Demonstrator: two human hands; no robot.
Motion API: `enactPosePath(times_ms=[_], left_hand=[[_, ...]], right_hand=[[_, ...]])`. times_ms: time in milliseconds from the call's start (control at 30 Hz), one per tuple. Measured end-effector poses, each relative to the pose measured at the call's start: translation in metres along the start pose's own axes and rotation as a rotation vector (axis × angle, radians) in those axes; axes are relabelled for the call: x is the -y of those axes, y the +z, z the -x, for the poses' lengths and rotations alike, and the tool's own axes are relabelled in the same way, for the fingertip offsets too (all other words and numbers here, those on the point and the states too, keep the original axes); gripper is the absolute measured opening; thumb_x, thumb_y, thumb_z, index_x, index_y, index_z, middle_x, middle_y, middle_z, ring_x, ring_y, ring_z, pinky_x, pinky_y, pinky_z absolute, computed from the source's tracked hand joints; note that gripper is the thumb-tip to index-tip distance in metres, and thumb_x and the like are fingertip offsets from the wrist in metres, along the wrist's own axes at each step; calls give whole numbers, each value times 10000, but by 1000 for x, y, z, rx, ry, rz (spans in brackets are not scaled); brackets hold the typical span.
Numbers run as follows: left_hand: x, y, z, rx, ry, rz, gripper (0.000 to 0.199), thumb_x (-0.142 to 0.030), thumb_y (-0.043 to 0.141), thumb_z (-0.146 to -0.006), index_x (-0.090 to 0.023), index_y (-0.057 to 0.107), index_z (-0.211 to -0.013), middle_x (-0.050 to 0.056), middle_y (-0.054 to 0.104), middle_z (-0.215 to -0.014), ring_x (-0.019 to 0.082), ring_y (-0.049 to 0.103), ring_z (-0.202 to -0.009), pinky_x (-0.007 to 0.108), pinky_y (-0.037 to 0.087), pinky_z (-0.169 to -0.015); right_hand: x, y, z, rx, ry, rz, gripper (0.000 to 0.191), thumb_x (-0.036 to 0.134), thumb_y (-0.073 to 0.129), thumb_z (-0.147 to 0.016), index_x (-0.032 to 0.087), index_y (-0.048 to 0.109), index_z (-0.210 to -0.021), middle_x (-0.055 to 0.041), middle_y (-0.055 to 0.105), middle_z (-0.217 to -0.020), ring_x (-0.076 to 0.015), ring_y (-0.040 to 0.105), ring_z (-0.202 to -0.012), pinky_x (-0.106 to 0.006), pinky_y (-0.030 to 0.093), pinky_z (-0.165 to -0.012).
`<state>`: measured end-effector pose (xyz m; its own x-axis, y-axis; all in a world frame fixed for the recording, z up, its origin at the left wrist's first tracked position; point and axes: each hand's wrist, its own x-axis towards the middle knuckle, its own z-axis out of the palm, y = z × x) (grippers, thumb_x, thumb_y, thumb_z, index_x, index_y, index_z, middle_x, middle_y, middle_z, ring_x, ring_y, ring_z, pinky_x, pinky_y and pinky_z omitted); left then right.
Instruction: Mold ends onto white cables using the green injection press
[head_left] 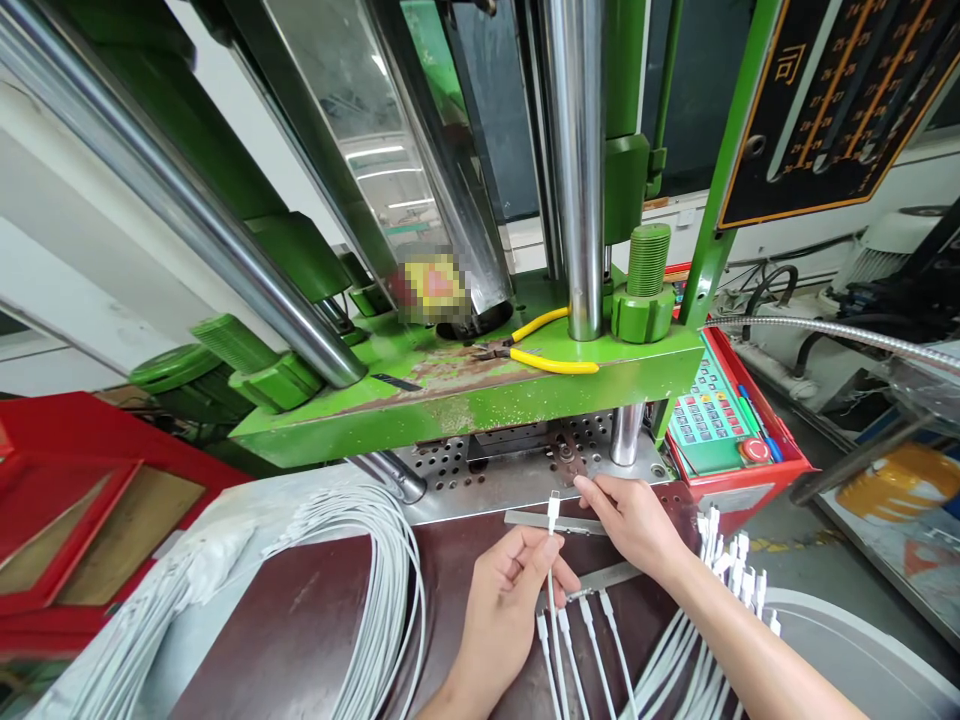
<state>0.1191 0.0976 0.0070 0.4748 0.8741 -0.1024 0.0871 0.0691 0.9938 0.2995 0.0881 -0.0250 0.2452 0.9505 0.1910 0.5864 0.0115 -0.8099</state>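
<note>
My left hand [504, 590] pinches a white USB cable [553, 510] just below its plug, and the metal tip points up and away from me. Below that hand, several white cables [592, 630] lie side by side, their ends at a flat metal strip [611, 578]. A second metal strip [525, 519] lies farther back, partly behind my hands. At the machine's perforated metal plate [517, 480], my right hand [637, 520] has thumb and fingers closed together near its front edge; what they hold, if anything, is hidden.
A green press [450, 410] stands ahead, with yellow-handled pliers [555, 360] on its ledge. Coiled white cables [390, 560] lie left on the brown board [285, 620]. More cable ends [739, 570] bunch at right beside a grey tub [840, 640]. A button panel [712, 410] sits behind.
</note>
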Motion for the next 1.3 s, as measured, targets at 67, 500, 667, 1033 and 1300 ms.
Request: enactPosePath(times_ms=[67, 500, 667, 1033, 1300], left_hand=[[0, 0, 0, 2, 5, -11, 276, -403, 550, -876, -157, 607, -765, 15, 687, -633, 91, 543, -513, 218, 434, -568], [3, 4, -1, -124, -82, -77, 288, -408, 643, -787, -164, 550, -666, -12, 614, -489, 85, 476, -446, 191, 366, -478], [2, 5, 0, -193, -82, -214, 293, -427, 625, -788, -173, 564, -658, -22, 601, -498, 93, 467, -472, 200, 370, -510], [8, 8, 2, -151, 10, -367, 268, -382, 573, -813, -188, 556, -628, -30, 583, -498, 105, 473, -475, 201, 373, -507], [6, 10, 4, -135, 86, -415, 235, -347, 567, -814, -194, 569, -636, -29, 605, -509, 109, 506, -478, 197, 385, -508]], right_hand=[[0, 0, 0, -2, -3, 1, 493, 509, 389, -951, 197, 591, -628, 0, 643, -616, -152, 567, -583, -251, 351, -576], [0, 0, 0, -4, 0, 6, 500, 515, 390, -951, 191, 594, -629, 5, 630, -598, -142, 547, -564, -250, 338, -563], [1, 0, 0, -9, -7, -8, 489, 501, 401, -949, 191, 587, -621, -1, 638, -605, -147, 551, -565, -251, 342, -567], [17, -1, 9, 138, -53, -249, 522, 518, 352, -961, 172, 552, -627, 40, 424, -511, -98, 393, -496, -214, 312, -501], [17, 6, 10, 300, 86, -525, 545, 581, 370, -930, 161, 521, -617, 58, 394, -450, -77, 335, -420, -205, 288, -437]])
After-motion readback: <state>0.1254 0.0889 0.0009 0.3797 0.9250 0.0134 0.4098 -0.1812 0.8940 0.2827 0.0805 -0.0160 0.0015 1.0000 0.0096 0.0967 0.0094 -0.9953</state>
